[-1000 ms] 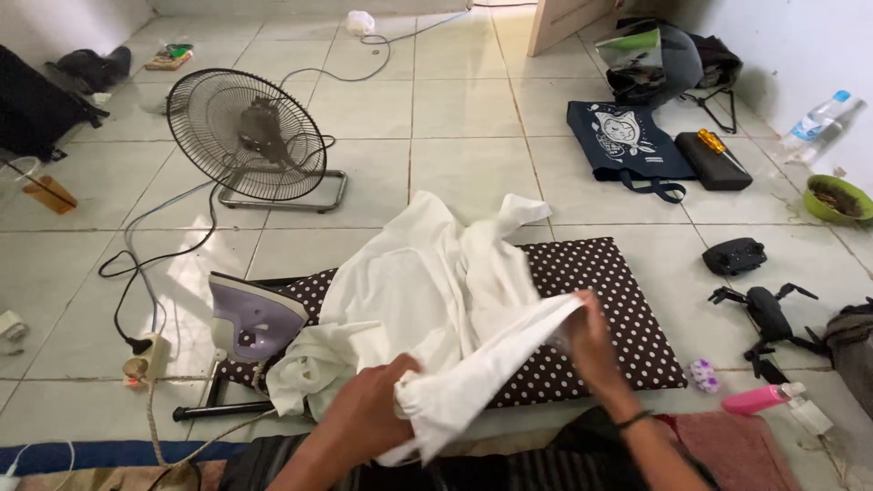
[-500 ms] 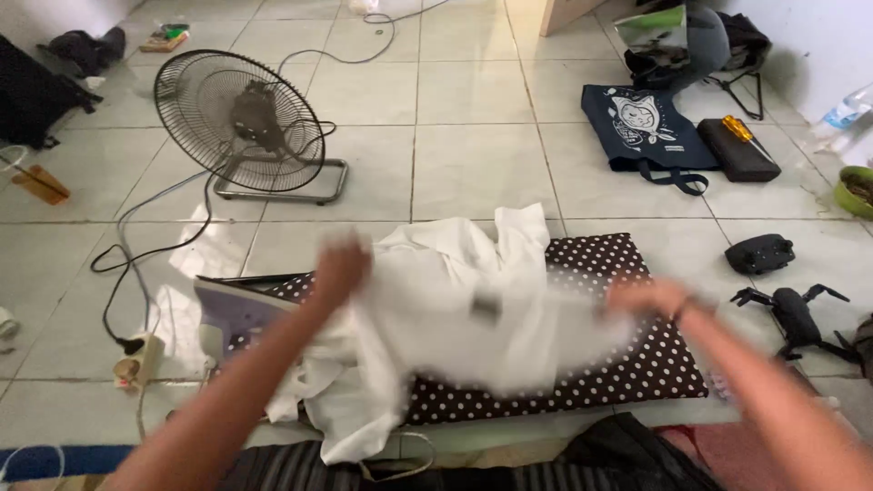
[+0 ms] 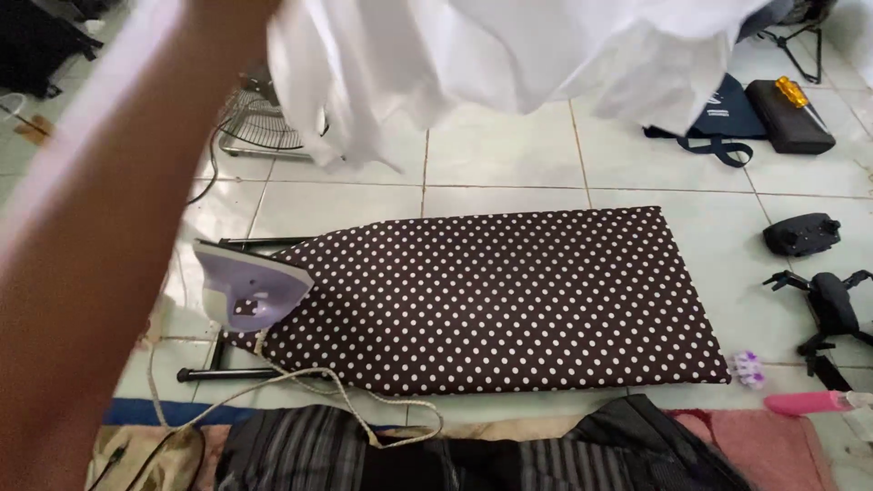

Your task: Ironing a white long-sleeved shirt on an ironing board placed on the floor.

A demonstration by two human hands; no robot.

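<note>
A white garment (image 3: 509, 55) hangs lifted across the top of the view, well above the floor and clear of the ironing board (image 3: 491, 295). Its lower folds dangle over the tiled floor (image 3: 491, 155) beyond the board's far edge.

The left arm (image 3: 109, 227) rises blurred along the left side of the view towards the garment's left part. The left hand itself is cut off by the top edge, so whether it is spread or pinching the cloth cannot be told. The right hand is out of view.

The ironing board, covered in dark brown cloth with white dots, stands low on the floor, its surface bare. A lilac and white iron (image 3: 250, 286) stands on its heel at the board's left end, touching the cover. Its pale cord (image 3: 309, 386) runs from the iron along the near edge of the board and loops onto a striped dark cloth (image 3: 300, 450).

A floor fan (image 3: 259, 123) shows partly behind the hanging garment. To the right lie a dark blue tote bag (image 3: 727, 105), a black case with a yellow-handled tool (image 3: 789, 114), a black controller (image 3: 802, 235) and a small black drone (image 3: 832, 305). A pink bottle (image 3: 805, 402) lies near the board's right corner.
</note>
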